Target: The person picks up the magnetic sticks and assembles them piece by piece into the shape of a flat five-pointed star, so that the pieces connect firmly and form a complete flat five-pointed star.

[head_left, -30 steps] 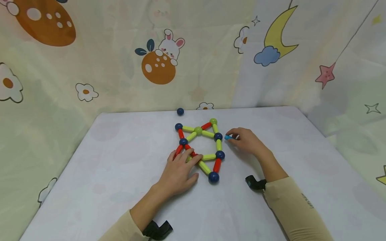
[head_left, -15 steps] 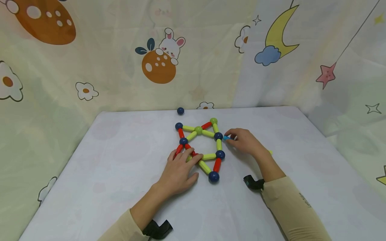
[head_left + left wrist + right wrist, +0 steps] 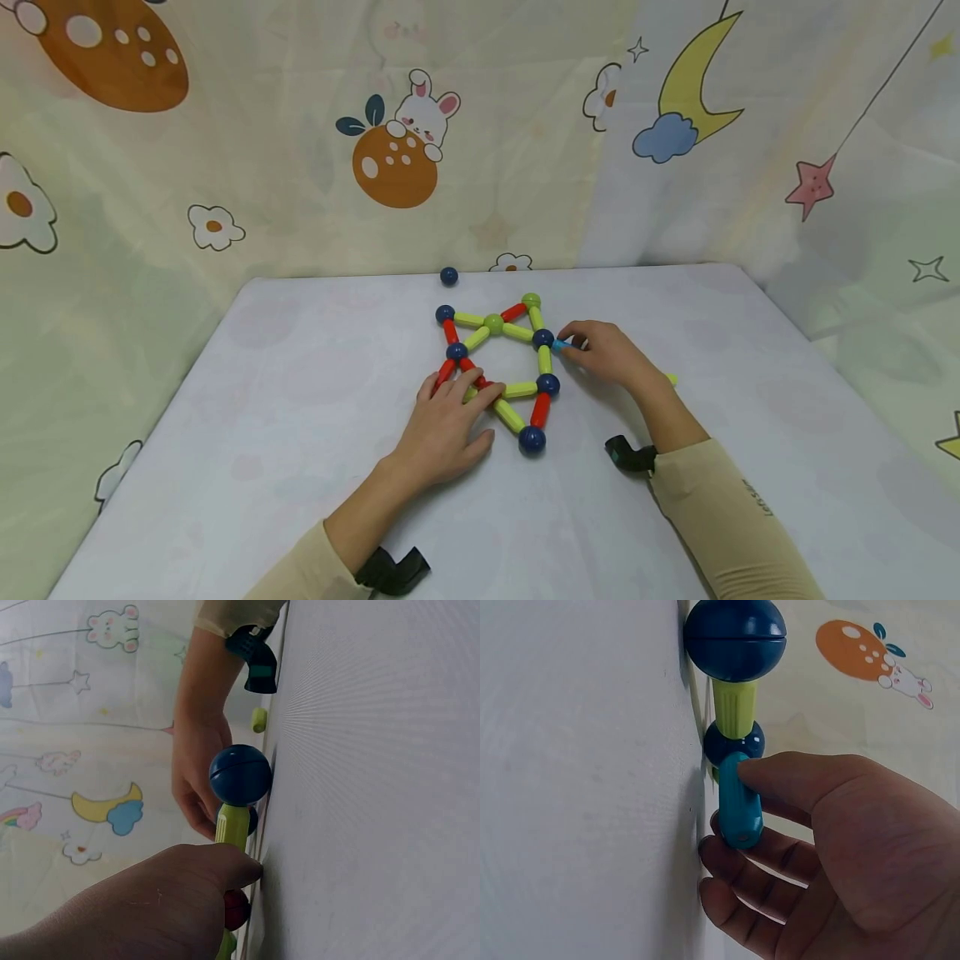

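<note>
A flat frame of magnetic building sticks and balls (image 3: pixel 521 389) lies on the white table, in yellow-green, red and dark blue. My left hand (image 3: pixel 442 429) rests over its lower left part, fingers lying across the sticks and hiding a joint there; a red ball (image 3: pixel 237 909) shows beneath it in the left wrist view. At the frame's right side, my right hand (image 3: pixel 611 352) pinches a light-blue magnetic stick (image 3: pixel 740 810) between thumb and fingers. The stick's far end meets or nearly meets a dark blue ball (image 3: pixel 543 338).
A loose dark blue ball (image 3: pixel 448 277) sits at the table's back edge. Behind the right forearm lies a yellow-green stick (image 3: pixel 259 720), mostly hidden in the head view. A printed cloth (image 3: pixel 495 167) hangs behind the table (image 3: pixel 300 400).
My right hand has moved slightly left, bringing the light-blue stick up to the dark blue ball. The yellow-green stick has come into sight behind the right forearm. The left hand stays put.
</note>
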Demonstrator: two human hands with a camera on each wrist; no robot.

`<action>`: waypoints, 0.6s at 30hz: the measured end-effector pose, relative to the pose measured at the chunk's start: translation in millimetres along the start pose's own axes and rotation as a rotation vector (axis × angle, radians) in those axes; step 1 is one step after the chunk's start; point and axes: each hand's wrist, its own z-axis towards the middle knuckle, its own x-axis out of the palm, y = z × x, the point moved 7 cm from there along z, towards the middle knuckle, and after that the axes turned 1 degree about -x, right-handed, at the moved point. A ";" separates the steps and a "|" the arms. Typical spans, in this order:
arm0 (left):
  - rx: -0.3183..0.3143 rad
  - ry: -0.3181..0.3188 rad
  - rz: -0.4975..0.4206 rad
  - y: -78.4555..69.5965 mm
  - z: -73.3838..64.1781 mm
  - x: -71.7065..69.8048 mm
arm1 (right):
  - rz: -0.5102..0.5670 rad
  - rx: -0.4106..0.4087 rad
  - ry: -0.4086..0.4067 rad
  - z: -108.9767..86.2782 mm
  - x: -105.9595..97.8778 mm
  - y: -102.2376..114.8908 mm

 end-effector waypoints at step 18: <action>0.005 0.002 0.015 2.0 -0.9 -0.2 | 0.006 0.035 -0.050 -29.8 -31.4 -20.1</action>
